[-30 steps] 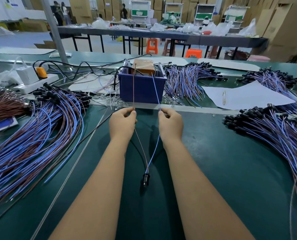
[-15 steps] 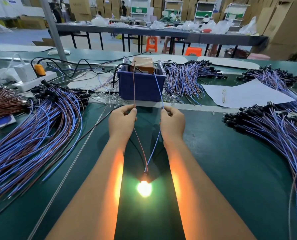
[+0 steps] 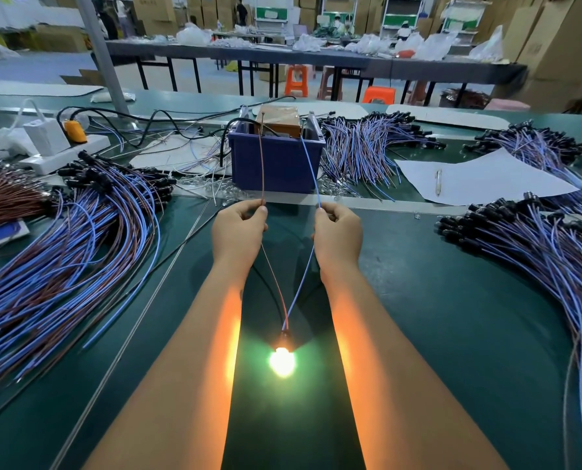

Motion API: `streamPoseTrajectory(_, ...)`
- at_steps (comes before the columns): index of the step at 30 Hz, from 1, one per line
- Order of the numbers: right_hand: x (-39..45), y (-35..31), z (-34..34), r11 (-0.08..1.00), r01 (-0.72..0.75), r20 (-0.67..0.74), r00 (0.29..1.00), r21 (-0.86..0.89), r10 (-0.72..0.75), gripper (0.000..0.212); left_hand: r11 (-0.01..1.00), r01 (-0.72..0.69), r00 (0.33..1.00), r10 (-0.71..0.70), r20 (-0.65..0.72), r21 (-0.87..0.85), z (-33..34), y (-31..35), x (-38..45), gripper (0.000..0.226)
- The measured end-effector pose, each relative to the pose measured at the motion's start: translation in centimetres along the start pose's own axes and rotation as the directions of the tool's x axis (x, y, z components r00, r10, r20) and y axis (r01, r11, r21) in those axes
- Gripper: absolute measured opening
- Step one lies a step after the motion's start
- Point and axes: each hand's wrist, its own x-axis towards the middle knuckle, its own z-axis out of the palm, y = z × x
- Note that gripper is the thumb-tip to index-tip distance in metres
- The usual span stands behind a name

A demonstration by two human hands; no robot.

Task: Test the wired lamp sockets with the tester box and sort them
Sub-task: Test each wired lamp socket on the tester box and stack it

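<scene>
Now testing step: left hand pinches brown wire, right hand pinches blue wire, tips up at tester box. Socket on table between arms, bulb glows. Next, likely: lift wires away, put socket on good pile.

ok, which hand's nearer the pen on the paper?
Right. The right hand, pinching the blue wire, sits left of and below the pen; the left hand is farther left still.

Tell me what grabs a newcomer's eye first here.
The glowing bulb in the black lamp socket between the forearms on the green table. Left hand pinches its brown wire, right hand its blue wire, both reaching the blue plastic tester box.
</scene>
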Motion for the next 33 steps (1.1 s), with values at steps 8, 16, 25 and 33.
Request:
streamPoseTrajectory(8, -0.1, -0.1, 0.1, 1.000, 0.006, 0.002, 1.000, -0.006, -0.006, 0.023, 1.000, -0.001, 1.000, 0.001, 0.004, 0.013, -0.1, 0.2, 0.0, 0.022)
streamPoseTrajectory(16, 0.0, -0.1, 0.0, 1.000, 0.005, 0.007, 1.000, -0.008, -0.004, 0.024, 1.000, -0.003, 1.000, 0.003, -0.001, 0.030, -0.1, 0.3, -0.1, 0.022)
streamPoseTrajectory(25, -0.3, -0.4, 0.0, 0.996, 0.052, 0.043, 0.998, 0.071, -0.055, 0.020, 0.995, -0.016, 0.999, 0.020, 0.041, -0.096, -0.3, 1.6, -1.0, 0.014)
streamPoseTrajectory(33, -1.9, -1.1, 0.6, 0.969, 0.172, 0.198, 0.958, 0.177, -0.206, 0.019, 0.990, -0.028, 0.982, 0.053, 0.181, -0.137, 0.7, 2.6, -2.0, 0.015)
